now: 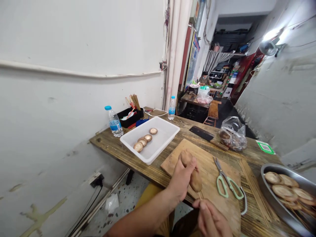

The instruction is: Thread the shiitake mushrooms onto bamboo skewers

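Observation:
My left hand (181, 179) is closed around brown mushroom caps (195, 180) threaded on a thin wooden skewer, over the wooden cutting board (212, 171). My right hand (212, 219) pinches the skewer's near end (199, 196) just below the caps. A white plastic tray (161, 140) to the left holds several skewered mushroom caps (144, 141). A metal bowl (276, 200) at the right edge holds more mushroom caps (287, 189).
Green-handled scissors (228, 184) lie on the board. A cleaver (204, 135) and a plastic bag of mushrooms (233, 135) sit behind it. Two water bottles (114, 121) and a black box of skewers (130, 115) stand by the wall. A person sits far back.

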{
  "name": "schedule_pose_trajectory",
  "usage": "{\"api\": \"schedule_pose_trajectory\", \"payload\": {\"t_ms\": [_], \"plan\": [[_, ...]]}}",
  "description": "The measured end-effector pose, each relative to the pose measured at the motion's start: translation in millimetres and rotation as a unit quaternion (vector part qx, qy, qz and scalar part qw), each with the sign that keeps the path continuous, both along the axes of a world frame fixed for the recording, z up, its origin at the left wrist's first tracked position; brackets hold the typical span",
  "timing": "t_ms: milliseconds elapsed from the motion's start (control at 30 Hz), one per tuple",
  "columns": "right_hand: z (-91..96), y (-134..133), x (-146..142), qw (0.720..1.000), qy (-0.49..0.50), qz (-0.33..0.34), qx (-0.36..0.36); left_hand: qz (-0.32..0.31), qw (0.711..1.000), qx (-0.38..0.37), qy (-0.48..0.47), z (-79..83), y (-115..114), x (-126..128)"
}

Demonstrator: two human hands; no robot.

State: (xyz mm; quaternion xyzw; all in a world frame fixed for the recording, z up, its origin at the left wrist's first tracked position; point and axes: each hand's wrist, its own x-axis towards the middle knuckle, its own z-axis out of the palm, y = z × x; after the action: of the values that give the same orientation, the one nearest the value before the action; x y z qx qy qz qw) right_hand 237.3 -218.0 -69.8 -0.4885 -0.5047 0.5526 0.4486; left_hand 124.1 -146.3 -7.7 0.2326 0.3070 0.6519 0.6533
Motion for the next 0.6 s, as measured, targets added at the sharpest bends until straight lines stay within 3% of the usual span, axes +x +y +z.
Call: {"api": "schedule_pose_trajectory", "payload": {"t_ms": [67, 133, 233, 300, 367, 433, 500, 600], "plan": [[9.3, 8.2, 6.5, 0.978, 0.170, 0.050, -0.113, -0.027, 0.999, 0.029, -0.032, -1.6, 5.9, -6.5], [12.2, 15.8, 14.8, 0.939, 0.284, 0.089, -0.173, -0.053, 0.996, 0.044, -0.063, -6.9, 10.7, -9.0], [5.8, 19.0, 20.9, 0.910, 0.336, 0.107, -0.218, -0.124, 0.987, 0.008, -0.098, -17.0, 12.7, -5.9], [-0.7, 14.0, 19.0, 0.922, 0.303, 0.102, -0.219, -0.132, 0.985, -0.023, -0.104, -20.4, 9.6, -1.9], [-5.5, 5.9, 14.9, 0.964, 0.202, 0.055, -0.166, -0.077, 0.993, -0.039, -0.078, -19.1, 3.9, 2.1], [-8.2, -1.4, 11.5, 0.997, 0.050, -0.043, -0.034, -0.026, 0.998, -0.045, -0.048, -14.1, -2.3, 5.9], [-10.0, -4.8, 10.0, 0.986, -0.090, -0.096, 0.098, -0.052, 0.996, -0.053, -0.048, -8.4, -7.0, 9.7], [-13.0, -3.2, 11.5, 0.963, -0.194, -0.087, 0.168, -0.128, 0.988, -0.065, -0.064, -3.8, -9.0, 14.6]]}}
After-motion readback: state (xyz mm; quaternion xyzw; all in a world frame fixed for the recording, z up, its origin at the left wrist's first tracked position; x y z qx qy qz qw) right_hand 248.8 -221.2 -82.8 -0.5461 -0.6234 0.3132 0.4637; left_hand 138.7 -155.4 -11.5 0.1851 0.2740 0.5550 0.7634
